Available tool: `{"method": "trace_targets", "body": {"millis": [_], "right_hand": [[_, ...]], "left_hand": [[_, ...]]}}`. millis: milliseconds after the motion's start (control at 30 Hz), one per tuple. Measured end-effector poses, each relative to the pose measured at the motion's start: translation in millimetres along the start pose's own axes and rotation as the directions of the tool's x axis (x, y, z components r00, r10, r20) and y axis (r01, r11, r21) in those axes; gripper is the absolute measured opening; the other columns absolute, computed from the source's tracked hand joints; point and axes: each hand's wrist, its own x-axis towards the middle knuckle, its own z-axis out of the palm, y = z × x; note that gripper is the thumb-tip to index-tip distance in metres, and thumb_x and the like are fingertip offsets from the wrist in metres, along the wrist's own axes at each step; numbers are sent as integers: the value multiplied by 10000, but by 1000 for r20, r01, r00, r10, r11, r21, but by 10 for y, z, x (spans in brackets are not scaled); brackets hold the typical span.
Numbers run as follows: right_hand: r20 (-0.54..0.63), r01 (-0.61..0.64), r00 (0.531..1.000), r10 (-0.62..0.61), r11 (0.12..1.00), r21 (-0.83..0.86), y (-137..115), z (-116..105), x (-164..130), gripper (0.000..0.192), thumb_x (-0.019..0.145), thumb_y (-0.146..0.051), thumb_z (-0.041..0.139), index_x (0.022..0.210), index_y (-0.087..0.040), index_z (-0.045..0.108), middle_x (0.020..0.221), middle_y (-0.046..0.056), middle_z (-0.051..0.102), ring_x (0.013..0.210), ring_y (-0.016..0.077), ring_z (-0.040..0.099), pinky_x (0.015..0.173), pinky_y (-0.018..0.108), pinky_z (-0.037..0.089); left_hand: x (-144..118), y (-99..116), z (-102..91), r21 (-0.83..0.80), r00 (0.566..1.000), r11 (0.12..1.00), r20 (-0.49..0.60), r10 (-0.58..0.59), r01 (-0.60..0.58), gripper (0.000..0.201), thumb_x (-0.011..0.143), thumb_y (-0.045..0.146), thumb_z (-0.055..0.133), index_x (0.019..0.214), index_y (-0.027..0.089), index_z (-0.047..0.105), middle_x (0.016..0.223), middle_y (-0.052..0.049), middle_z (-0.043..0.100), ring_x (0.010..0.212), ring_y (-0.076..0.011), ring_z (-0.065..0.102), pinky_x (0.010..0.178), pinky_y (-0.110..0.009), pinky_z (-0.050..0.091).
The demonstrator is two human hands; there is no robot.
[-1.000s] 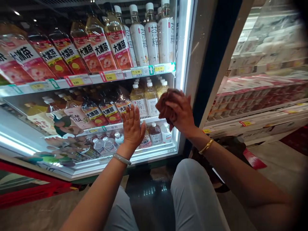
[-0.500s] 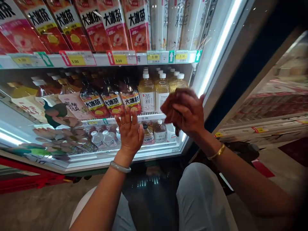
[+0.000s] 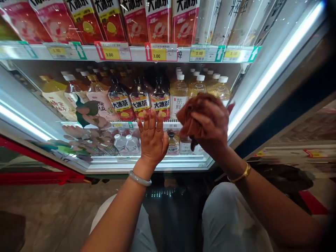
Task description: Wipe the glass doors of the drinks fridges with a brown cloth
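Observation:
My right hand (image 3: 214, 122) is closed around a crumpled brown cloth (image 3: 193, 122), held up before the glass of a lit drinks cooler. The hand is slightly blurred. To its left, my left hand (image 3: 153, 140) has its fingers stretched up and somewhat apart, palm toward the glass, holding nothing. It appears to rest on the glass door (image 3: 126, 126); exact contact is hard to tell. Behind the hands stand dark iced tea bottles (image 3: 160, 103) and pale tea bottles (image 3: 180, 96) with white caps.
Red drink cartons (image 3: 159, 28) fill the upper shelf, above a price rail (image 3: 157, 52). Lotus-like decals (image 3: 88, 113) mark the glass at left. A bright light strip (image 3: 278, 70) runs down the right side. My knees (image 3: 225, 206) are just below the cooler.
The view has shifted, so the cooler shelves appear farther right. My right hand with the cloth has moved a little left relative to the bottles. My left hand stays spread at the glass.

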Motion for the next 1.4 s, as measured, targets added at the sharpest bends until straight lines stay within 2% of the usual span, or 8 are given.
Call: {"method": "trace_targets", "body": {"millis": [100,233,367,567,700,900,1167,1400], "right_hand": [[-252,-11,968,3,999,-31,-276,159,313,330,992,-353,611,1318,-312,642,1555,52,496,1574,377,344,1299,693,266],[-26,196,980,-200,975,-100,-544,414,8,360,1002,-299,613,1354,-374,618,1488,1,607,1577,290,370,1357,595,221],[88,270,961,-261,956,-114,-386,381,-455,331,965,-297,681,1281,-393,658,1372,-25,691,1567,269,395,1370,570,214],[-174,44,983,-56,997,-69,-501,359,80,389,954,-361,687,1340,-349,639,1512,63,582,1557,360,395,1307,678,281],[-30,163,986,-166,983,-78,-706,567,44,406,997,-280,612,1390,-380,608,1533,9,590,1592,292,344,1352,605,228],[183,260,950,-253,965,-19,-350,386,-678,379,972,-222,667,1284,-437,673,1398,-55,701,1523,243,467,1335,549,317],[-86,46,995,-52,996,-77,-234,140,-118,362,989,-295,639,1348,-346,649,1524,40,582,1607,287,310,1350,577,244],[283,307,918,-276,949,-69,44,30,-869,385,991,-230,642,1322,-426,659,1440,-51,676,1526,236,463,1330,545,323]], "left_hand": [[-3,-89,-25,8,1000,1000,-14,-28,28,802,1017,271,430,1693,247,0,1770,-46,-22,1650,-286,-11,1350,-534,-34],[-21,-259,-84,14,996,998,-53,-66,67,776,1027,280,415,1694,244,20,1770,-51,24,1651,-270,-10,1350,-533,-42],[-89,-348,-167,51,993,992,-18,-117,117,786,1014,262,425,1693,250,29,1771,-52,63,1653,-278,18,1349,-551,-40],[-135,-325,-223,35,995,995,-8,-98,98,773,1019,259,413,1692,267,32,1772,-38,77,1654,-261,51,1354,-536,-23],[-112,-340,-245,12,993,994,-49,-106,107,742,1040,290,380,1695,248,35,1774,-47,47,1656,-253,18,1353,-527,-12],[-148,-203,-214,19,996,996,11,-83,83,759,1024,273,402,1694,231,50,1771,-68,69,1654,-261,22,1353,-533,-10],[-319,107,87,-110,996,994,89,20,-10,822,1007,231,437,1689,212,-23,1760,-83,46,1638,-258,-49,1349,-546,-37],[-411,174,244,-45,996,999,81,32,-29,840,990,203,467,1690,205,4,1753,-94,19,1633,-263,-57,1351,-549,5]]}}
